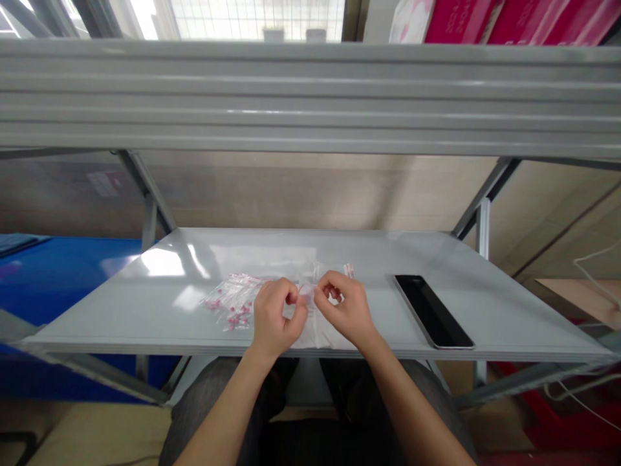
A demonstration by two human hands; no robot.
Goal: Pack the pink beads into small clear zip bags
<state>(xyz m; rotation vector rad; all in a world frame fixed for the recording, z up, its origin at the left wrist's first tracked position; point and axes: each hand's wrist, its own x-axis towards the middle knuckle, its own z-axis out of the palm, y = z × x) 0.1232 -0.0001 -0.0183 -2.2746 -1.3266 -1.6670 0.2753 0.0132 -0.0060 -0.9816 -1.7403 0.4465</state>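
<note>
Both of my hands meet near the front edge of the grey table (378,249), each closed in a pinch. Between their fingertips stretches a small clear plastic bag (306,291). My left hand (277,316) grips its left side, and my right hand (347,307) its right side. Left of my left hand lies a heap of clear plastic bags (237,288) with small pink-red pieces (237,318) in or among them; which, I cannot tell. Under and behind my hands spread more clear bags (320,333), partly hidden by my fingers.
A black tablet-like device (434,310) lies right of my hands. A thick grey metal beam (310,97) crosses above the table, with pink-red boxes (528,22) over it at the right. Slanted metal struts (148,191) stand at both sides. Blue material (72,272) is at the left.
</note>
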